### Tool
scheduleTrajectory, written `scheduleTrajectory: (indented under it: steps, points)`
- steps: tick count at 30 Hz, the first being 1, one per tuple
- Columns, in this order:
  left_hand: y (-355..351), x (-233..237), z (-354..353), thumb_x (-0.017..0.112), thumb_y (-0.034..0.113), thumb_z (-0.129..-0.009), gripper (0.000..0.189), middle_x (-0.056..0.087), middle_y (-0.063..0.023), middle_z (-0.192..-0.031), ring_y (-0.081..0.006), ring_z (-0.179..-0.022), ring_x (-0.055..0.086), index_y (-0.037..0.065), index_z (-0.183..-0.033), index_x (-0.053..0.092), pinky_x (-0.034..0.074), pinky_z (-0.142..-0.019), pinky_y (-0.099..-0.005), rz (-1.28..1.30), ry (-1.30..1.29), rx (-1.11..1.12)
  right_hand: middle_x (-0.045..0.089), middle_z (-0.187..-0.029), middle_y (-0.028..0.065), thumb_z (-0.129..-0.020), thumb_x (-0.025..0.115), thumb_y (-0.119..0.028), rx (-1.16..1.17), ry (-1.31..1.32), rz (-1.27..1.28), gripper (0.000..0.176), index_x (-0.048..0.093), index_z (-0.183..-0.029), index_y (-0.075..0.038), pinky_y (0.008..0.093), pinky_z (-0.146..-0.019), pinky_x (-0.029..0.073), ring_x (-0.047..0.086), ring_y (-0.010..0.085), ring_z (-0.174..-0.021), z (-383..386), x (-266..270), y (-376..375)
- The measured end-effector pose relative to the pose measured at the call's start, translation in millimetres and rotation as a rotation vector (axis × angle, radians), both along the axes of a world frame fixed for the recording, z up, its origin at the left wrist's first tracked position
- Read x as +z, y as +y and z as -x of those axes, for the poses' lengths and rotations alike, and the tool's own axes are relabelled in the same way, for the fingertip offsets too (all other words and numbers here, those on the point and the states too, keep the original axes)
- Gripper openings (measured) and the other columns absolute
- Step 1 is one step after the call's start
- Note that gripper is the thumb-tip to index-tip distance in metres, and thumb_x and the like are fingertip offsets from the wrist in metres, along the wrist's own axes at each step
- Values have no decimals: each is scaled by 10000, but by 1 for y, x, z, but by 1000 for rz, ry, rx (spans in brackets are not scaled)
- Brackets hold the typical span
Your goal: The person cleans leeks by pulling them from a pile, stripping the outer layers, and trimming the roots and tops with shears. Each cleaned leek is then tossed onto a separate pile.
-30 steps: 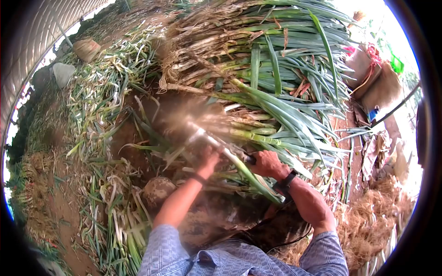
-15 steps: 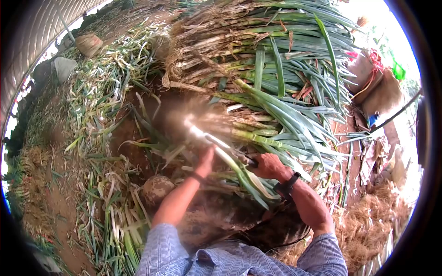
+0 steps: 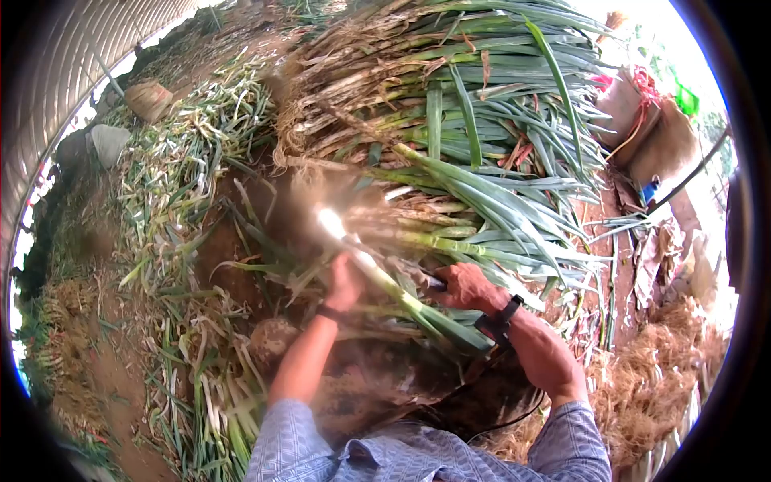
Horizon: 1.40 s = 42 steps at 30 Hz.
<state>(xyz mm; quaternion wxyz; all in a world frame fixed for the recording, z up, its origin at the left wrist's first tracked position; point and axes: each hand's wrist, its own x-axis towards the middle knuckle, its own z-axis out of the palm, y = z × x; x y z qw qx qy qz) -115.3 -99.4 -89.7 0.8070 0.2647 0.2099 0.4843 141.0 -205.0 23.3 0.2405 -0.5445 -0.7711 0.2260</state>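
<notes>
My left hand (image 3: 345, 283) is closed around a long green onion (image 3: 393, 293), just below its white end. That end shows very bright in a dusty haze, and the green leaves slant down toward my right wrist. My right hand (image 3: 470, 287) grips the dark handle of a tool (image 3: 434, 283) that looks like an air gun; its thin front part points left toward the onion. The tool's tip is lost in the blur. Just beyond my hands lies a big pile of unpeeled green onions (image 3: 514, 104), roots to the left and leaves to the right.
Stripped skins and leaves (image 3: 181, 185) litter the ground on the left. Peeled onions (image 3: 221, 402) lie at lower left, near a round brownish object (image 3: 273, 341). A heap of cut roots (image 3: 650, 386) is at lower right. Sacks (image 3: 662, 145) stand at far right.
My left hand has shifted slightly left with the green onion, whose white part now shows wider and brighter. My right hand keeps its grip on the tool. The view has shifted a little.
</notes>
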Motion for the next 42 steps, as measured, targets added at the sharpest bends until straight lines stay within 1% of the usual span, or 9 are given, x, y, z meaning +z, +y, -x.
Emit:
scheduleTrajectory:
  steps: [3,13,19,22,25,32,36,39,42]
  points:
    - [-4,17,-3,554,360,-866,399,608,-85,-981,-267,-975,604,91,-1158,522,483,-893,-448,109,87,151,611,-638,200,-852,636,-410,-67,-9,-16,370,677,-794,-47,476,-576,469,593,409,-611,4,1,3]
    - [-1,24,-3,589,412,-878,454,616,-74,-1031,-262,-972,603,108,-1207,517,484,-911,-436,95,7,23,606,-633,208,-862,618,-446,-97,42,-56,429,658,-737,-37,471,-578,476,602,409,-615,16,23,9]
    - [-2,30,-5,604,401,-872,474,585,-95,-1115,-267,-1087,554,96,-1221,507,453,-963,-450,62,106,10,619,-671,215,-856,614,-454,-105,49,-40,428,682,-797,-36,471,-599,479,615,405,-652,12,29,10]
    - [5,13,-8,648,330,-824,472,569,-94,-1111,-262,-1111,534,75,-1197,509,415,-1002,-453,-31,265,141,630,-700,218,-838,631,-441,-58,42,-63,404,696,-832,-42,476,-620,484,620,402,-670,12,27,4]
    - [6,7,-6,634,137,-806,335,575,-78,-1071,-233,-1078,536,56,-1122,558,407,-994,-425,87,137,240,652,-734,208,-817,654,-428,-56,-89,89,384,708,-861,-51,481,-643,492,627,400,-691,-4,15,0]
    - [8,-10,-3,662,56,-868,216,650,-71,-1012,-198,-927,643,61,-1075,602,544,-802,-361,37,391,250,657,-724,192,-806,667,-406,-64,-128,71,330,718,-870,-86,490,-630,494,629,399,-679,-1,0,-2]
    - [10,-21,1,703,62,-865,186,672,-74,-972,-191,-830,685,49,-1028,614,596,-662,-334,-1,556,321,684,-803,122,-822,649,-277,-19,-170,97,267,674,-1039,-123,434,-599,512,642,320,-673,1,-3,-3]
    - [11,-34,5,731,207,-848,201,615,-9,-843,-100,-701,556,70,-947,620,454,-578,-284,-119,818,371,681,-804,133,-821,653,-283,-10,-195,114,236,685,-970,-104,440,-600,509,640,330,-678,4,-4,-2]
    - [11,-63,5,736,212,-845,209,639,-21,-825,-115,-665,566,56,-942,639,464,-550,-294,-180,750,460,670,-788,143,-808,662,-284,4,-194,90,214,691,-864,-80,443,-598,501,633,339,-679,9,-5,0]
